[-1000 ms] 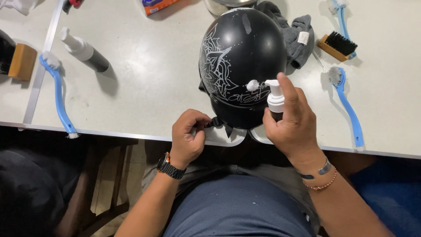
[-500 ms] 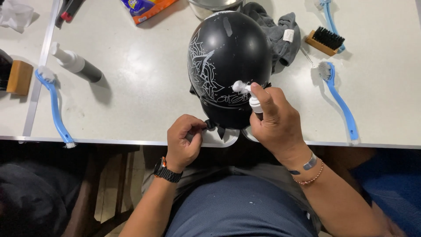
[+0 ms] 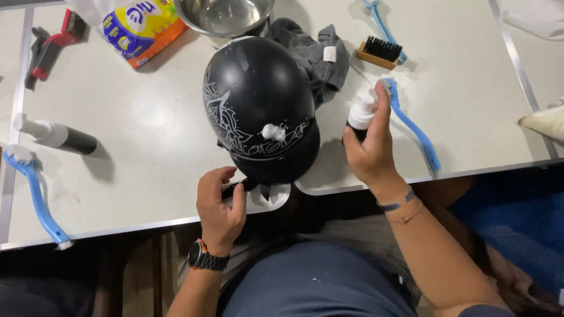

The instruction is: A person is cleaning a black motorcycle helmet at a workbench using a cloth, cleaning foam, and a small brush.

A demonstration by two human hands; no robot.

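A black helmet (image 3: 258,105) with white line art stands on the white table (image 3: 147,152) near its front edge. A blob of white foam (image 3: 274,132) sits on its near side. My left hand (image 3: 220,208) pinches the helmet's dark strap at the lower edge. To the right of the helmet, my right hand (image 3: 370,149) grips a black pump bottle (image 3: 359,117) with a white head, held upright and apart from the shell.
A grey cloth (image 3: 314,53) and a steel bowl (image 3: 226,14) lie behind the helmet. Blue brushes (image 3: 411,126) (image 3: 35,194), a wooden brush (image 3: 379,51), a second pump bottle (image 3: 56,136), a yellow packet (image 3: 138,26) and a red tool (image 3: 50,50) lie around.
My right hand has drawn the pump bottle away from the helmet to the right, leaving foam on the shell. The left hand stays on the strap.
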